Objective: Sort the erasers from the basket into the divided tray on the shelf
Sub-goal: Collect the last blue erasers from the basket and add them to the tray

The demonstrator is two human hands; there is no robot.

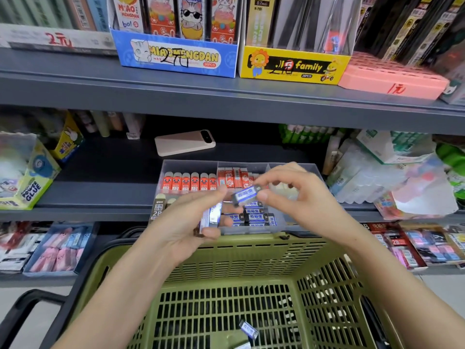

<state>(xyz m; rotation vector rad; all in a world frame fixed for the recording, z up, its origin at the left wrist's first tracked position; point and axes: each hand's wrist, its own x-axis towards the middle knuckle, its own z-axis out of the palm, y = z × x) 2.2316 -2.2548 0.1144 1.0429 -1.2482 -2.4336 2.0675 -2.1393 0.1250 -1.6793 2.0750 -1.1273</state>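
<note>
Right hand pinches blue-sleeved eraser by its 3 o'clock end, above divided tray; left hand grips more erasers. Judged light, stiff, sleeve slippery: best held across long sides.

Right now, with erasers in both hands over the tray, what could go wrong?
The right hand pinches the blue eraser only lightly; it may slip among the orange erasers rather than the blue pile. The left hand holds spare erasers that may spill into the basket.
</note>
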